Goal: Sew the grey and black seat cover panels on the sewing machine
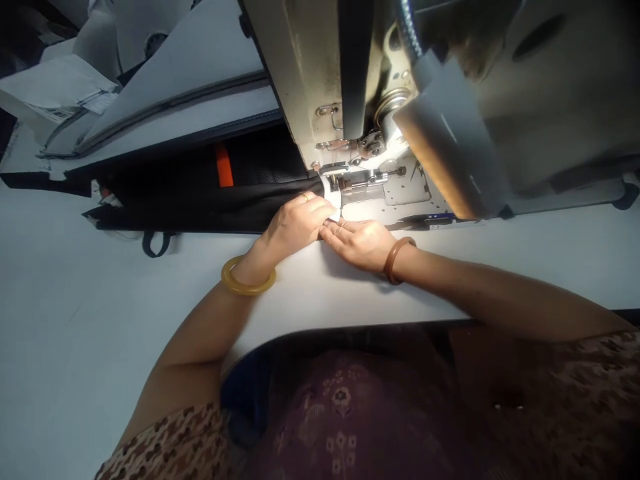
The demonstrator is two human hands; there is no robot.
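Both of my hands meet in front of the needle area of a sewing machine (350, 157). My left hand (300, 221) presses on the end of a long black fabric piece (200, 200), fingers bent over a small white strip (332, 195) near the presser foot. My right hand (361, 241) touches the left fingertips, its own fingers closed together at the same fabric edge. What exactly lies beneath the right fingertips is hidden. An orange tab (225, 165) shows on the black fabric.
A lamp (450, 140) lights the stitching spot from the right. A pen (435, 218) and dark scissors-like tool lie right of my hands. A black loop (156, 244) sticks out of the fabric at left. Papers (60, 83) and pale panels with dark edging lie behind.
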